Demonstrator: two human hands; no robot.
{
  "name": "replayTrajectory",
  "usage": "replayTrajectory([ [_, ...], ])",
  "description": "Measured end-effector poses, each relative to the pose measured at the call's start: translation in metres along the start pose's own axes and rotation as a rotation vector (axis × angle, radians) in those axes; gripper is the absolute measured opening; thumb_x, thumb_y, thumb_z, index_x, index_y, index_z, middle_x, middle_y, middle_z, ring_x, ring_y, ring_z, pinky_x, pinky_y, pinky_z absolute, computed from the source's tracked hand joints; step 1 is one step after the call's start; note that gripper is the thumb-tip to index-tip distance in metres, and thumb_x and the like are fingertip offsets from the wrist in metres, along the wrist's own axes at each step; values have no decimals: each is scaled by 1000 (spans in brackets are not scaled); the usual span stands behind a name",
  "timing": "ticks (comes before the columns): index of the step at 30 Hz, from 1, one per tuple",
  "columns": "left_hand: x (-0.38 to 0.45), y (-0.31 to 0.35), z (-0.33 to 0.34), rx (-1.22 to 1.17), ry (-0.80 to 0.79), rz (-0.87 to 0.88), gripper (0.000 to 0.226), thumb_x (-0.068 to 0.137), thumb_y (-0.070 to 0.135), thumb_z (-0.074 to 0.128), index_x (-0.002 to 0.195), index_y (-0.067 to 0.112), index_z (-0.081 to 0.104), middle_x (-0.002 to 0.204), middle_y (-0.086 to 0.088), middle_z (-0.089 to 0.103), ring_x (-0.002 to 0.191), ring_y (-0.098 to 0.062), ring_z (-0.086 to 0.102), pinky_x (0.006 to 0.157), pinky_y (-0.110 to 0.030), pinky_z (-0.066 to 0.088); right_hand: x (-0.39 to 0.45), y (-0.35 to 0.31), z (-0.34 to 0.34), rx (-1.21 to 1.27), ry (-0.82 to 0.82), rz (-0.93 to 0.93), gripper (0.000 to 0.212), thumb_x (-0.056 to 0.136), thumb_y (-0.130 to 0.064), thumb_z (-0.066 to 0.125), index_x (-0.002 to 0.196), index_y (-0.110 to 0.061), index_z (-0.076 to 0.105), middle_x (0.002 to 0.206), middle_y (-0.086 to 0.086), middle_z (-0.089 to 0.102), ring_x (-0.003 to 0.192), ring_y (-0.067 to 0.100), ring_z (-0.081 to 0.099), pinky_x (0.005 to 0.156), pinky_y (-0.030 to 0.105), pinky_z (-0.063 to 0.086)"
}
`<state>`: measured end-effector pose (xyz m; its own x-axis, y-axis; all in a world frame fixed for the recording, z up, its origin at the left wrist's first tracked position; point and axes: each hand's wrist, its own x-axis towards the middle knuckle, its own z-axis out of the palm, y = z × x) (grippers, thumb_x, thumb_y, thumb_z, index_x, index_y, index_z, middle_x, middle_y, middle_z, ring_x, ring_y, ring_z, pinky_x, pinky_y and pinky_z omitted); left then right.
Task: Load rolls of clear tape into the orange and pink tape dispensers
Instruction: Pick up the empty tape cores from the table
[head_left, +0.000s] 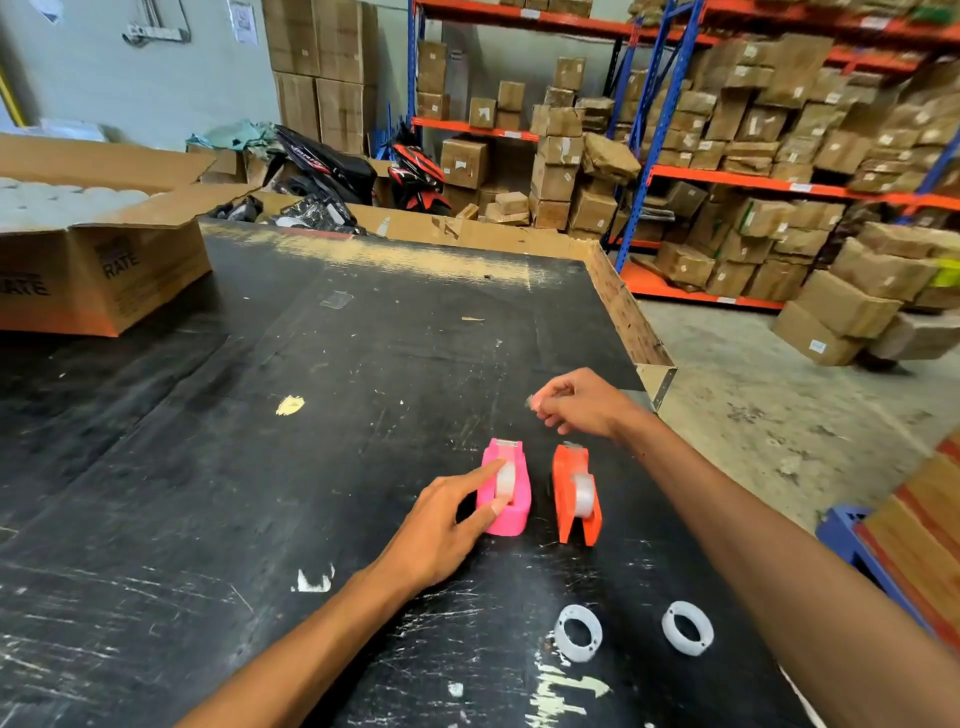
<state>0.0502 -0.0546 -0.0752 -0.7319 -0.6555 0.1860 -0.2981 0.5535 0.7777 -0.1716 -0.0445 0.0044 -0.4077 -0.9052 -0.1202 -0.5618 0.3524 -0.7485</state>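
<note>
Left hand (441, 530) rests open on the pink dispenser (505, 491), with its pointer finger and thumb touching the clear tape roll (506, 480) inside. Right hand (582, 402) is up past the orange dispenser (575, 496), fingers pinched on something small and blurry. That orange one has a tape roll (584, 494) too. Both stand side by side on the black worktop (260, 467). Two white rings (578, 633) lie nearer the person.
</note>
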Motion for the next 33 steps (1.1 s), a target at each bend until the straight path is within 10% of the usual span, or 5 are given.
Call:
replayTrajectory([
  [8,-4,11,-3,-35,44,51,61,91,37,57,146,32,30,134,25,45,129,-2,39,106,-9,24,-70,15,-36,-107,116,-34,13,88,-10,61,90,-4,72,84,11,67,78,18,61,68,26,50],
  [13,-8,46,1,1,158,240,40,86,33,62,124,21,63,130,0,57,125,-9,42,104,-18,27,-129,28,-43,-321,89,-10,15,86,-11,64,94,-5,76,91,8,72,80,14,61,69,18,47],
  [17,-14,73,15,57,-205,328,34,84,39,65,111,19,69,106,0,69,97,-14,59,90,-32,47,-178,50,-39,-456,-105,122,21,84,-22,69,101,-10,72,78,-4,66,82,19,59,78,32,49],
  [23,-23,81,38,437,-592,362,69,75,59,65,135,27,50,130,1,57,123,-17,48,102,-36,41,-221,86,-21,-549,-99,118,47,75,-33,77,115,-17,59,104,1,65,93,19,57,81,35,46],
  [33,-33,40,10,363,-355,297,41,83,36,66,121,20,63,123,-1,64,117,-19,55,98,-35,44,-206,62,21,-602,-6,-101,28,83,-37,68,106,-23,61,102,-2,61,96,20,58,84,40,51],
])
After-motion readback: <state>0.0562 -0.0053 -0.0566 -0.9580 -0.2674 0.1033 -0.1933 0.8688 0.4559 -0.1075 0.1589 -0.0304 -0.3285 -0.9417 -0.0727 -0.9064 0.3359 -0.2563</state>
